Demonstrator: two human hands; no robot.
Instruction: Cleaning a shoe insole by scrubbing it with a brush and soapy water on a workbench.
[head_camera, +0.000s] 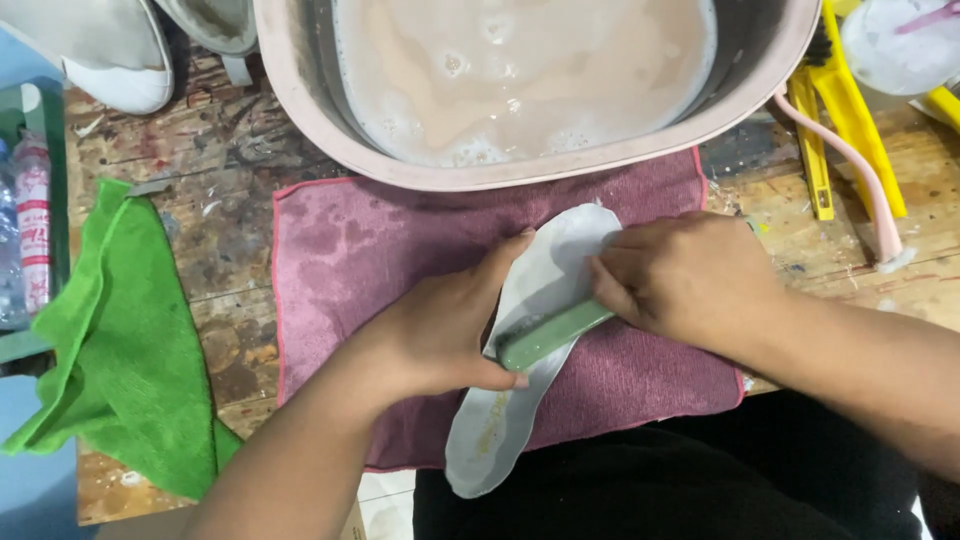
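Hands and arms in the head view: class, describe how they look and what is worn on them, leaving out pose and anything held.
Both the left hand and the right hand are bare: no gloves, rings, watch or bracelets show. Both forearms are uncovered, with no sleeves in view.

Surface: worn, paint-stained wooden workbench (235, 160)
On it: maroon towel (360, 250), green microfibre cloth (125, 350), pink basin (300, 90), white shoe (100, 50)

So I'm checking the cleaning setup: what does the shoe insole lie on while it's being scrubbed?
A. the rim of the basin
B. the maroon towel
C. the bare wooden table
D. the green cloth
B: the pale insole lies across the maroon towel, held by the left hand while the right hand works a green brush on it.
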